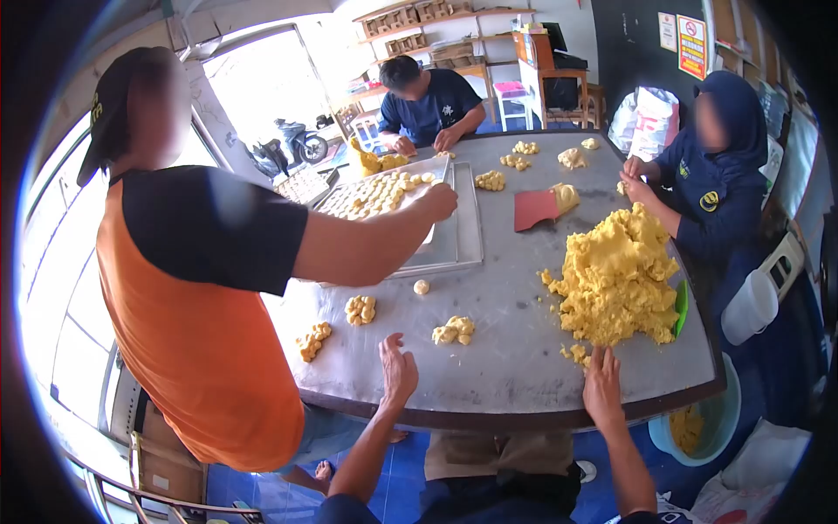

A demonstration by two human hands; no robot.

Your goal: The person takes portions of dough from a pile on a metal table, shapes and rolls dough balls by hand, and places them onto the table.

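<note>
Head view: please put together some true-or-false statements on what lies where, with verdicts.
1. The right hand is at the near side of the yellow heap. True.
2. The left hand holds a dough ball. False: nothing shows in it.
3. The red sheet lies on the table, left of the heap's top. True.
4. The green object is at the heap's left. False: it is at its right.
5. The person in orange reaches an arm over a tray. True.
</note>
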